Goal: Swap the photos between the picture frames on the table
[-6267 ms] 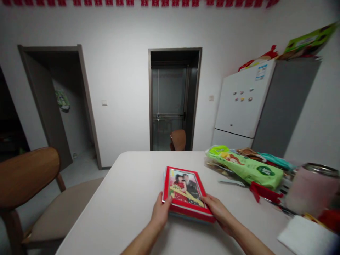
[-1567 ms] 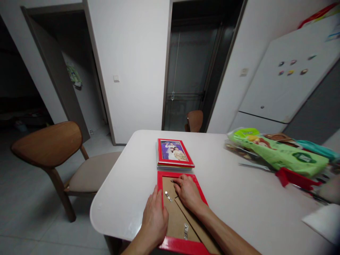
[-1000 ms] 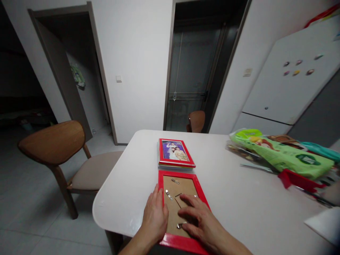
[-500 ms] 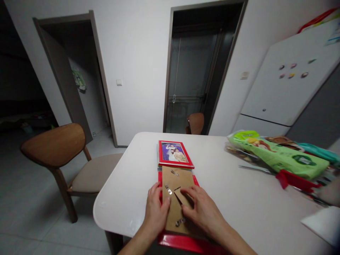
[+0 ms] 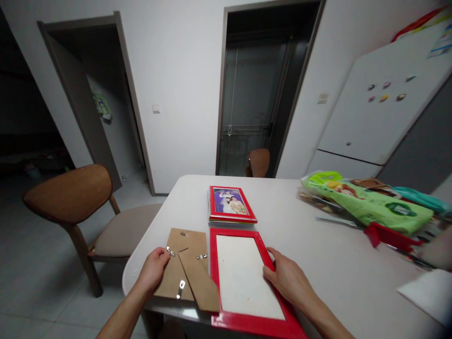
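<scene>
A red picture frame lies face down near the front edge of the white table, with the white back of a photo showing inside it. My right hand rests on the frame's right rail, fingers curled over the edge. To the frame's left lies its brown backing board with metal clips and a stand flap. My left hand grips the board's left edge. Behind the frame sits a stack of red frames with a photo facing up.
Green snack bags, a red item and a white cloth crowd the table's right side. A wooden chair stands at the left. A white fridge and two dark doorways are behind.
The backing board has come out of the frame and moved to its left in my left hand. The white photo back is exposed. My right hand shifted to the frame's right rail.
</scene>
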`<state>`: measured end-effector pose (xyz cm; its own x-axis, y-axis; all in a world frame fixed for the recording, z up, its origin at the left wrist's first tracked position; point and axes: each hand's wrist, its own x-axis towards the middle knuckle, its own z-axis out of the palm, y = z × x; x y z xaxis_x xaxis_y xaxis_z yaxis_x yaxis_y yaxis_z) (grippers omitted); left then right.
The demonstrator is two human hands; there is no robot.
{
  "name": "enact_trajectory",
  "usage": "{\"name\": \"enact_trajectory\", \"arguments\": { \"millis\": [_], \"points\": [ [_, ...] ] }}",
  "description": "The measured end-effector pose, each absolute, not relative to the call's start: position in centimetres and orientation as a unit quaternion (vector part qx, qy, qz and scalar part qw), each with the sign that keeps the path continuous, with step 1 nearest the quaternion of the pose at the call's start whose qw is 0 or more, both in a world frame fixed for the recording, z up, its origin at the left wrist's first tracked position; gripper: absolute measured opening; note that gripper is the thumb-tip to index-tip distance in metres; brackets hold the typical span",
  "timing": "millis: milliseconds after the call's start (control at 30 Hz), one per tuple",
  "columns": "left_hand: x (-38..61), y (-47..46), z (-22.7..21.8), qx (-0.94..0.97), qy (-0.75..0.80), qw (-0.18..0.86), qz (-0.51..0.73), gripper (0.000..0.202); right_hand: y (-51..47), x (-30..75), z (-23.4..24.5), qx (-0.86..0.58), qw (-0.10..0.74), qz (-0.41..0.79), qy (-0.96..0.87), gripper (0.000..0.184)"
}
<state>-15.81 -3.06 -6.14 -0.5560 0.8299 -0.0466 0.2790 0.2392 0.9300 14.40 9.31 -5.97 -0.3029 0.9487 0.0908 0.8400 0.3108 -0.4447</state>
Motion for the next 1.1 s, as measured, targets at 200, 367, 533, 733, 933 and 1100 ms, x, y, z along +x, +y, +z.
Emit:
{"name": "enact_trajectory", "arguments": {
  "millis": [200, 367, 533, 733, 933, 1100],
  "points": [
    [-14.2, -2.1, -4.7, 0.439, 0.757, 0.176, 0.451, 0.037, 8.6, 14.7, -4.0, -0.530, 0.285, 0.542, -0.587, 0.064],
    [-3.8, -0.5, -2.8, 0.548, 0.671, 0.232, 0.442, 0.050, 6.6, 14.1, -1.5, -0.417, 0.340, 0.712, -0.452, 0.081],
    [3.1, 1.3, -0.7, 0.601, 0.640, 0.251, 0.407, 0.077, 6.2, 13.3, -0.6, -0.389, 0.365, 0.686, -0.495, 0.077],
    [-1.2, 1.5, 1.3, 0.544, 0.635, 0.270, 0.477, 0.063, 7.7, 14.2, -2.3, -0.448, 0.344, 0.594, -0.572, 0.072],
    [-8.3, -0.3, -1.4, 0.471, 0.677, 0.306, 0.476, 0.050, 10.3, 16.4, -5.5, -0.570, 0.269, 0.332, -0.702, 0.051],
    [-10.0, -1.2, -5.5, 0.475, 0.728, 0.265, 0.418, 0.056, 10.5, 16.9, -6.3, -0.588, 0.220, 0.175, -0.758, 0.043]
  ]
}}
